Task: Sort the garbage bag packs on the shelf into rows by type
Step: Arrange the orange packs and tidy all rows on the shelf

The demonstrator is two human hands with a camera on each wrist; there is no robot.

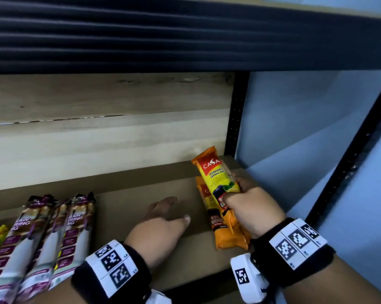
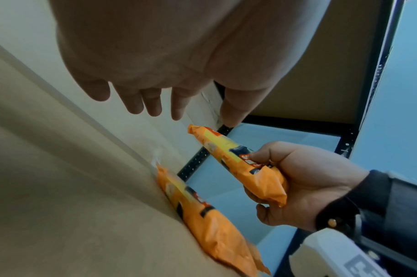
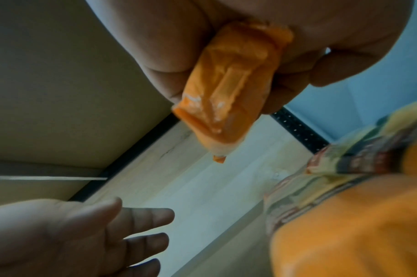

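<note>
My right hand [image 1: 254,212]: fingers clamped round orange pack [image 1: 216,174].
My left hand [image 1: 161,224]: fingers spread, empty.
Risk: slick wrapper slides off the lying pack [image 2: 202,215], spoiling the row.

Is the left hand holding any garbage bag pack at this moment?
No. In the head view the left hand hovers open over the bare shelf, while the right hand grips the orange pack.

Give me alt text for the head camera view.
The right hand grips an orange garbage bag pack above another orange pack lying on the shelf. The left hand hovers open, purple drawstring packs at left.
</note>
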